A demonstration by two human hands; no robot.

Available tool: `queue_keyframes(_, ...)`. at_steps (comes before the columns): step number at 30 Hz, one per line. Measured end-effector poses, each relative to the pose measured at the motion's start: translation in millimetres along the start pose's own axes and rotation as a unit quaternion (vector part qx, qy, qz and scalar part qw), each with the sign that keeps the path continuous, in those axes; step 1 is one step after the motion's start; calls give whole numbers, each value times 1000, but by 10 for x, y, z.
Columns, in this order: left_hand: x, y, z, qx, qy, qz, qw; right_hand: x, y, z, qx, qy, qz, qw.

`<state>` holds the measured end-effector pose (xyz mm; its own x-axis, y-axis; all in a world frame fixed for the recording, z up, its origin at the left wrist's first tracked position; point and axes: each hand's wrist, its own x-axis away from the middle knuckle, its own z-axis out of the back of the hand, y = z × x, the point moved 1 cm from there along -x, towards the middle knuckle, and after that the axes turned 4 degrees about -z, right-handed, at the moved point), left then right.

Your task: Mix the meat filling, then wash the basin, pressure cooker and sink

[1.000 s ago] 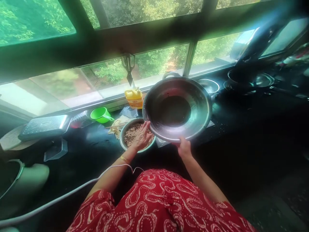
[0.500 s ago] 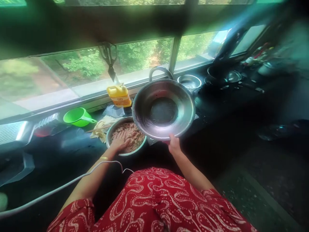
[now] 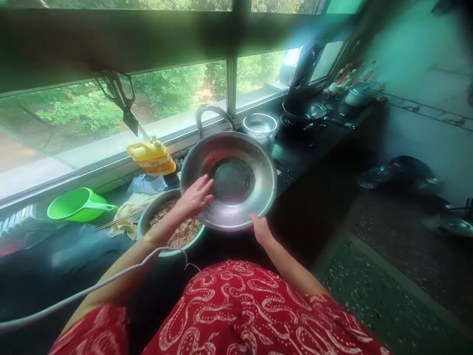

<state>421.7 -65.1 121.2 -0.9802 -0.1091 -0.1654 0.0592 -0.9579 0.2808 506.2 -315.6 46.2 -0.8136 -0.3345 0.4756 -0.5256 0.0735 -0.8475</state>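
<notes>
My right hand [image 3: 261, 230] grips the near rim of a wide metal basin [image 3: 264, 197], which is tilted so its inside faces me. A little dark residue marks the basin's inner wall. My left hand [image 3: 195, 195], fingers stretched out, is over the basin's left side; whether it touches the metal I cannot tell. Below my left forearm stands a metal bowl [image 3: 141, 222] of ground meat [image 3: 185, 232], partly hidden by the arm and basin. Chopsticks [image 3: 118, 219] lie at its left, by a pale cloth [image 3: 127, 228].
A green dipper [image 3: 76, 206] is at the left and a yellow jug [image 3: 151, 157] by the window. Behind the basin curves a faucet [image 3: 214, 109]. Farther right are a metal bowl [image 3: 259, 124] and a dark pan [image 3: 295, 109]. A white cable [image 3: 84, 291] crosses my left arm.
My left hand has come up off the meat and moved right, over the basin. My right hand still holds the basin. The view has turned to the right.
</notes>
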Motion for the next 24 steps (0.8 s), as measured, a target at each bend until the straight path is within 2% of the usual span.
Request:
queue_keyframes(4,-765,200,-376,-21,91,-12,996,65,-24,25,55,-13,63,996)
queue_keyframes(6,-994,286,-497,-13,132,-29,991,103,-55,27,70,-26,76,994)
queue_keyframes(8,-1097,437,-603,-1,132,-89,987,140,-103,22,82,-39,86,992)
queue_keyframes(10,-1086,623,-720,10,90,-169,981,168,-172,22,89,-42,100,990)
queue_keyframes(13,-913,810,-880,39,-5,-260,965,173,-297,67,83,-27,114,990)
queue_keyframes(15,-754,800,-925,74,-74,-297,949,147,-384,140,77,-9,118,990)
queue_keyframes(17,-624,687,-887,116,-135,-316,932,109,-473,238,88,18,126,988)
queue_keyframes(19,-573,522,-778,146,-164,-313,924,79,-557,331,112,49,133,984)
queue_keyframes(20,-584,440,-714,146,-155,-300,930,71,-594,365,122,60,134,982)
queue_keyframes(22,-664,313,-614,110,-103,-243,958,73,-647,393,128,71,138,980)
queue_keyframes(24,-763,268,-607,50,-37,-149,987,88,-661,373,124,67,144,980)
